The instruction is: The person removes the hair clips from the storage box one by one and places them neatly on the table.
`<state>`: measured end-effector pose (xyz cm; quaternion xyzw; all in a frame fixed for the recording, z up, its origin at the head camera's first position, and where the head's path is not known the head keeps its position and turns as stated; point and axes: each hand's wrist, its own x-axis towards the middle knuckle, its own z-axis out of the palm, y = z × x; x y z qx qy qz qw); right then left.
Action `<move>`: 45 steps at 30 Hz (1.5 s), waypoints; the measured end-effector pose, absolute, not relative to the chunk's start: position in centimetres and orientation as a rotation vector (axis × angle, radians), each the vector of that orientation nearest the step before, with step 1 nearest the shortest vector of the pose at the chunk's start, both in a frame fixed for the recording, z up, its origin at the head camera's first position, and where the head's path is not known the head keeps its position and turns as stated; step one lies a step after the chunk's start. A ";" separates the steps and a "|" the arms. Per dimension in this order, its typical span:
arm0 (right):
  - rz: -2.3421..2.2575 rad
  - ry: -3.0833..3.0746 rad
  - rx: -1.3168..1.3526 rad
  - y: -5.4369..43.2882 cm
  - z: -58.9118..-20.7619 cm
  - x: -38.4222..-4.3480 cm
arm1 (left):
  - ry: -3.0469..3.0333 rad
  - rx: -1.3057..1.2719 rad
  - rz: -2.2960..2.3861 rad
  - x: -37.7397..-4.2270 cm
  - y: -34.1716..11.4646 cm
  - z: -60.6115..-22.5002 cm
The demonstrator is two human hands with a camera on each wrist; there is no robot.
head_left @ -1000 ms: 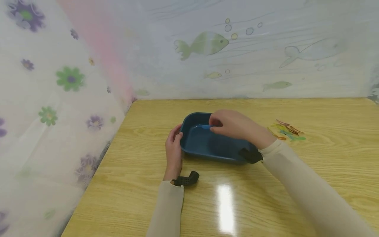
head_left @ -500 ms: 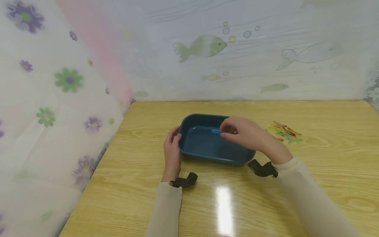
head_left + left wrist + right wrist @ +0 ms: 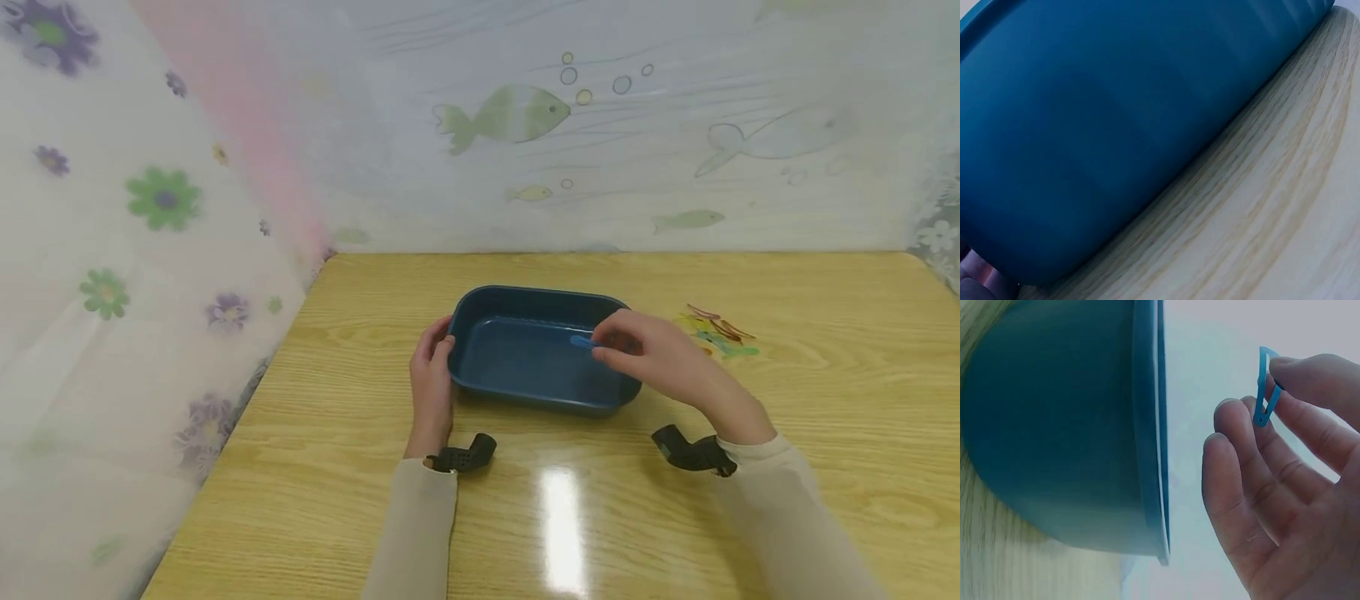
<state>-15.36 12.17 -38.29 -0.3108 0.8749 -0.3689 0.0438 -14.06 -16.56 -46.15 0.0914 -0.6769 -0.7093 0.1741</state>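
A dark blue rectangular plastic basin [image 3: 525, 358] sits on the wooden table. My left hand [image 3: 432, 375] grips its left end, the thumb at the rim and the fingers round the outer corner; a bit of that hand's fingers [image 3: 979, 275] shows low in the left wrist view. Over the basin's right part, my right hand [image 3: 660, 354] pinches a blue snap hair clip [image 3: 582, 342] between thumb and index finger. In the right wrist view the clip [image 3: 1261, 394] is above rim height with its two arms spread apart, and the other fingers [image 3: 1222, 475] are loosely extended.
Several coloured hair clips [image 3: 720, 332], among them yellow, green and brown ones, lie in a loose pile right of the basin. A wall with painted fish [image 3: 510, 115] stands behind the table [image 3: 337, 500], and a flowered wall [image 3: 105, 292] runs along its left.
My right hand has moved right and slightly toward me with the blue hair clip, from the basin's far middle to its right part. The left hand keeps its hold on the basin.
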 end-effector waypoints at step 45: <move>-1.104 2.735 -0.519 19.8 -39.1 -17.2 | -1.938 0.308 -2.038 -13.6 -16.2 -45.0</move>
